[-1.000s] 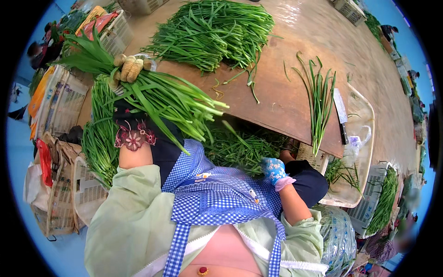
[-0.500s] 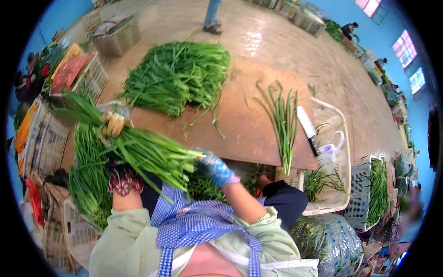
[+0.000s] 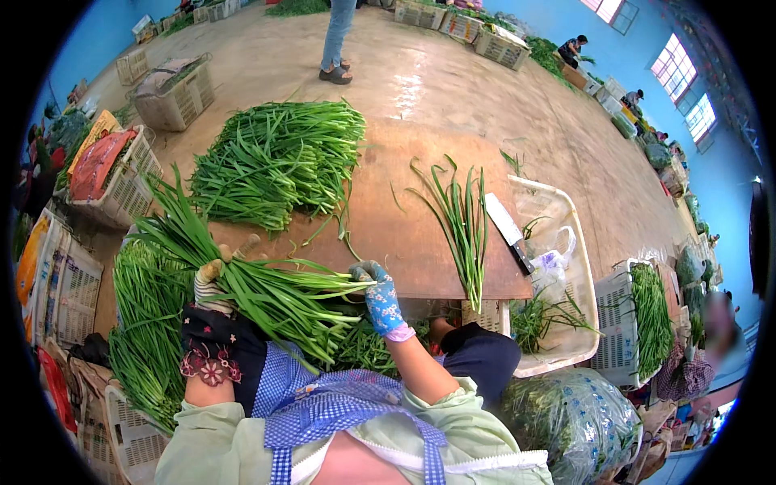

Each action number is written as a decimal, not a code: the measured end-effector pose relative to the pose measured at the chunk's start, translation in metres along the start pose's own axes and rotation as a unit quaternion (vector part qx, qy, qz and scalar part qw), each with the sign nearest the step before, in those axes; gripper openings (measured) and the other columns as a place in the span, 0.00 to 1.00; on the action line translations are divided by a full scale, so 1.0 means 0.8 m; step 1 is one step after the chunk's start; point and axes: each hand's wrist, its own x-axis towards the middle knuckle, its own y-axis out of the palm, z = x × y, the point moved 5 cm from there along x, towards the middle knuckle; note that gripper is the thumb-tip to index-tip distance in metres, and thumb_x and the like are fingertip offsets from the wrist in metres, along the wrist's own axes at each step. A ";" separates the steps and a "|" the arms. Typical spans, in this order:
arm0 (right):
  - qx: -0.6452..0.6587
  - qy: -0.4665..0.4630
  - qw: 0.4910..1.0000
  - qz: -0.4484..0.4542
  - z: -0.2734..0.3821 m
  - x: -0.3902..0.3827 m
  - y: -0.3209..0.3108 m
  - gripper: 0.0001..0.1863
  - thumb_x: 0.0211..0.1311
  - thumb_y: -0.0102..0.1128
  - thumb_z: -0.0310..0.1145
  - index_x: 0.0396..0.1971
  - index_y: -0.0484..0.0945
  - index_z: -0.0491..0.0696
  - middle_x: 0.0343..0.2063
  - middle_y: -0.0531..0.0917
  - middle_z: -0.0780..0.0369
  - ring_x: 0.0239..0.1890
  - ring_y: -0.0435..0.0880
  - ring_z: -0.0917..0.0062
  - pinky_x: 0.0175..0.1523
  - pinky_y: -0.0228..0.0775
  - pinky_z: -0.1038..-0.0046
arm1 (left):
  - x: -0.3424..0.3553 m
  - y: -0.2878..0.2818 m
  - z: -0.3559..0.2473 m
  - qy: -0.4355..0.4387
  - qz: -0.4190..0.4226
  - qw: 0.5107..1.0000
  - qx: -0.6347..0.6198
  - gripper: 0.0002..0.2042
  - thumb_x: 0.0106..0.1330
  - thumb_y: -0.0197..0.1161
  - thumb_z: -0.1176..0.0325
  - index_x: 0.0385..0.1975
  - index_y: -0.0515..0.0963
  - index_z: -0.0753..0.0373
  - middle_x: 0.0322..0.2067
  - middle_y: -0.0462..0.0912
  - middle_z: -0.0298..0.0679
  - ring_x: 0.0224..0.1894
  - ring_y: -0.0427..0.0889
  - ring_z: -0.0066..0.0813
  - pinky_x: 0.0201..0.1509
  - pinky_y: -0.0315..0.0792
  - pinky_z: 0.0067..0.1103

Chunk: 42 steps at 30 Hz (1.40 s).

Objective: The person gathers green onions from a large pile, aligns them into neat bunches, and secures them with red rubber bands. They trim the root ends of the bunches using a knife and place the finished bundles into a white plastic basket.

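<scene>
A loose bunch of green garlic chives (image 3: 275, 299) lies across my left hand (image 3: 213, 283), which wears a yellowish work glove. The thumb and fingers curl around the bunch, leaf tips to the upper left and pale stem ends to the right. My right hand (image 3: 378, 301), in a blue flowered glove, pinches some stalks by their ends at the table's near edge. A big heap of garlic chives (image 3: 279, 166) sits on the brown tabletop (image 3: 388, 202). Farther right lie a few separate stalks (image 3: 461, 230) and a knife (image 3: 509, 234) with a black handle.
A white plastic basket (image 3: 588, 279) with loose greens and a thin bag stands right of the table. More chives (image 3: 149, 323) lie at my left. A stuffed clear bag (image 3: 570, 424) is at lower right. Beyond the table a person stands (image 3: 337, 48); crates line the walls.
My left hand has turned from gripping over the bunch to cradling it, and the leaves fan out more. My right hand has risen and now pinches stalk ends. The whole view has shifted slightly.
</scene>
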 end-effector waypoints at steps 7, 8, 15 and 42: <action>-0.334 -0.013 0.931 0.147 -0.021 -0.028 -0.064 0.12 0.58 0.54 0.27 0.42 0.76 0.43 0.34 0.81 0.62 0.40 0.77 0.77 0.49 0.68 0.75 | -0.008 0.004 -0.037 0.123 -0.244 0.960 0.059 0.15 0.61 0.55 0.64 0.43 0.73 0.67 0.45 0.77 0.47 0.45 0.78 0.41 0.46 0.76 0.39; -0.346 -0.012 0.927 0.141 -0.025 -0.035 -0.075 0.15 0.58 0.54 0.27 0.46 0.75 0.43 0.38 0.81 0.61 0.43 0.77 0.76 0.51 0.67 0.75 | -0.001 0.025 -0.028 0.101 -0.202 0.974 0.007 0.19 0.60 0.56 0.64 0.48 0.71 0.69 0.49 0.75 0.48 0.46 0.78 0.40 0.48 0.75 0.37; -0.012 0.032 0.975 0.221 0.044 -0.033 -0.004 0.24 0.62 0.49 0.38 0.55 0.68 0.41 0.53 0.74 0.57 0.58 0.68 0.72 0.62 0.54 0.72 | -0.007 0.014 -0.028 0.115 -0.080 0.990 0.020 0.13 0.57 0.60 0.64 0.39 0.77 0.63 0.60 0.62 0.49 0.56 0.68 0.50 0.55 0.68 0.45; -0.148 0.050 0.947 0.280 0.011 -0.053 0.031 0.15 0.60 0.56 0.32 0.45 0.76 0.42 0.39 0.81 0.60 0.41 0.76 0.80 0.51 0.66 0.76 | 0.004 0.004 -0.006 0.045 0.005 0.999 -0.021 0.12 0.59 0.61 0.61 0.37 0.77 0.60 0.59 0.60 0.44 0.59 0.63 0.54 0.54 0.70 0.51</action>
